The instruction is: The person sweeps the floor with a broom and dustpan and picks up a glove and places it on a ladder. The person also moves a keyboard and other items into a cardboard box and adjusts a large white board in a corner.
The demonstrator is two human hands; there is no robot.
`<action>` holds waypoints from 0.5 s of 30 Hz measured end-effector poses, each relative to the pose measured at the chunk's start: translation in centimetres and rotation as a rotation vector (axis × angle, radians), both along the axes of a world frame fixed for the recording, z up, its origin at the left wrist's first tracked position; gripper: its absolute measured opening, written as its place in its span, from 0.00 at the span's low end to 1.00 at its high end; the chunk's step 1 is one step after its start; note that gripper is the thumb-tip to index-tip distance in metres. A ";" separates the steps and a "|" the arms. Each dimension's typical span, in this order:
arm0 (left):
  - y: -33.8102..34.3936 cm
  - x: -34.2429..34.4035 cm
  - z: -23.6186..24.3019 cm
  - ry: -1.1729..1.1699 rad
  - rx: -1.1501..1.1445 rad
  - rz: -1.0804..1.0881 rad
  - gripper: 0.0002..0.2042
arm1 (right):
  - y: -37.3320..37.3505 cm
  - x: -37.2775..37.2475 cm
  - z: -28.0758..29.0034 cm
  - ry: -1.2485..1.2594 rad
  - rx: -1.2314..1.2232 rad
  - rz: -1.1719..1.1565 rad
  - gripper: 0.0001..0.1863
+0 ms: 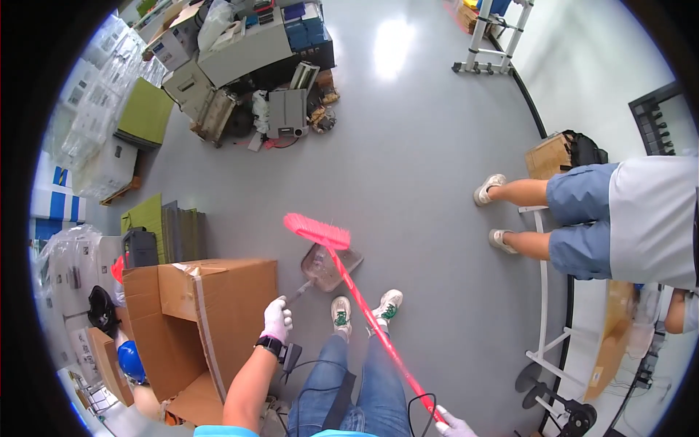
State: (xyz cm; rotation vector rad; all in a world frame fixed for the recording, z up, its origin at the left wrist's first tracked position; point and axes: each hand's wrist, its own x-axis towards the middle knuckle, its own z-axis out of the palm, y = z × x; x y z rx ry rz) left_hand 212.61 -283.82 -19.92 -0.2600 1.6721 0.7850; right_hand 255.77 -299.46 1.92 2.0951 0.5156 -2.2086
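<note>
In a white glove, my left hand is closed round the handle of a grey dustpan, whose pan is at floor level just ahead of my feet. My right hand, gloved too, grips the upper end of a long red broom handle at the lower edge of the view. That handle slants up and left to the pink bristle head of the broom, which covers the far edge of the dustpan. What lies in the pan is hard to make out.
A big open cardboard box stands close on my left. Another person stands to the right by a white metal frame. Piled equipment sits far left, and a folded ladder leans far right. Grey floor stretches ahead.
</note>
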 end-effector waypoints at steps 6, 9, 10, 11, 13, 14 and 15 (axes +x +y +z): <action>-1.6 1.1 0.7 -0.061 0.034 0.313 0.07 | 12.1 1.0 -10.1 -0.232 0.455 0.754 0.28; -1.8 0.9 1.3 -0.078 0.055 0.438 0.06 | 20.5 -2.7 -17.1 -0.193 0.709 0.885 0.27; -1.8 0.9 1.3 -0.097 0.068 0.498 0.05 | 22.9 -4.3 -19.2 -0.180 0.844 0.881 0.27; -1.4 1.0 1.4 -0.121 0.083 0.549 0.05 | 25.3 -5.7 -21.0 -0.183 0.876 0.899 0.26; -1.6 0.5 1.0 -0.164 0.104 0.615 0.05 | 29.2 -9.4 -21.5 -0.241 0.807 1.023 0.26; -1.5 0.1 0.3 -0.159 0.108 0.639 0.05 | 30.0 -10.6 -21.9 -0.255 0.799 1.047 0.26; -1.4 0.1 -0.1 -0.160 0.099 0.665 0.05 | 30.2 -11.0 -22.5 -0.271 0.776 1.075 0.25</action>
